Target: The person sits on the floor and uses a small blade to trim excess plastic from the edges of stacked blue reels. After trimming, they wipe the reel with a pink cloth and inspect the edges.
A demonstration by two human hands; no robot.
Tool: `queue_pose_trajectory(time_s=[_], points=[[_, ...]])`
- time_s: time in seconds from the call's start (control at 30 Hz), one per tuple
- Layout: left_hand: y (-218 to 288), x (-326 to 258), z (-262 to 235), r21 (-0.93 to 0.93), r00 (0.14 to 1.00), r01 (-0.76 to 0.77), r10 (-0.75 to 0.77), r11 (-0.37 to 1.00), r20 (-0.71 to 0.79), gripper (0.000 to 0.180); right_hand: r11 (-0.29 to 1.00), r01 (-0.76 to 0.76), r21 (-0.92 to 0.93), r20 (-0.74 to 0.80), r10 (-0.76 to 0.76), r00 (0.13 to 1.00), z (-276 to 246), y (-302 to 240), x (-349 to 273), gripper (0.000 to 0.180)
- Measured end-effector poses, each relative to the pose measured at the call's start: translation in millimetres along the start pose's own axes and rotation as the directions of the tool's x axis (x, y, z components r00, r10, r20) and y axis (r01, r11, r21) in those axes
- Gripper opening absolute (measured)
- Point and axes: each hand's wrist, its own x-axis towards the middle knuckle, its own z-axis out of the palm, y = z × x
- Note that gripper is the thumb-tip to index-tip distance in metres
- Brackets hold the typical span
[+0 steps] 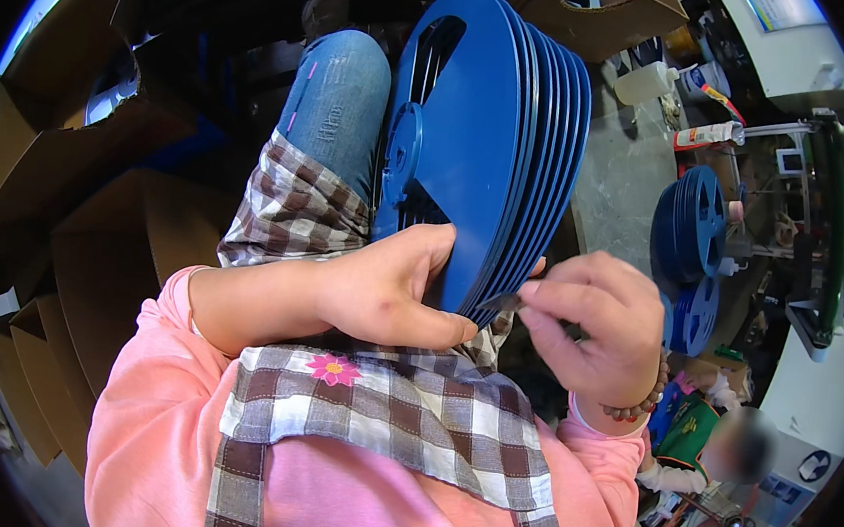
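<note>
A stack of blue plastic reels [490, 119] stands on edge against my lap, flanges side by side with narrow gaps between. My left hand [385, 285] grips its near lower edge, thumb along the rim and fingers partly hidden by the reels. At the right of that rim, the thumb and index finger of my right hand [593, 314] pinch a small, dark, thin piece [502, 302]. Its tip lies at the reel edges by my left thumb; its exact kind is too small to tell. A checked apron [297, 202] covers part of my lap.
Open cardboard boxes [134, 228] crowd the left side. To the right, more blue reels [689, 222] sit near a grey surface [615, 180] with a translucent bottle [645, 83]. Another person in a green vest [685, 434] is at the lower right.
</note>
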Motion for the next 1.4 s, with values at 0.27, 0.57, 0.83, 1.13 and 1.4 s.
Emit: queue_pose_trajectory(time_s=[0.27, 0.57, 0.83, 1.13, 1.4], points=[[-1.2, 1.2, -1.2, -0.128, 0.999, -0.042, 0.046, 0.991, 0.027, 0.059, 0.980, -0.080, 0.182, -0.172, 0.112, 0.979, -1.3, 1.5, -0.5, 0.026], [3.8, -1.9, 0.2, -0.079, 1.000, 0.016, -0.014, 0.997, 0.025, 0.056, 0.979, -0.078, 0.189, -0.197, 0.116, 0.974, 5.0, 4.2, 10.8, 0.026], [1.2, -2.8, -1.6, -0.105, 0.999, 0.037, -0.033, 0.994, 0.040, 0.054, 0.992, -0.081, 0.095, -0.200, 0.099, 0.975, 4.2, 0.3, 10.7, 0.026], [1.9, -2.2, -1.3, -0.102, 1.000, -0.005, 0.007, 0.995, 0.026, 0.050, 1.000, 0.000, -0.020, 0.002, 0.000, 1.000, -1.4, -11.2, 5.6, 0.023], [8.5, -6.2, -0.8, -0.095, 0.998, 0.028, -0.023, 0.995, 0.058, 0.056, 0.999, -0.027, 0.036, -0.142, 0.032, 0.989, 1.9, -1.5, 7.5, 0.027]])
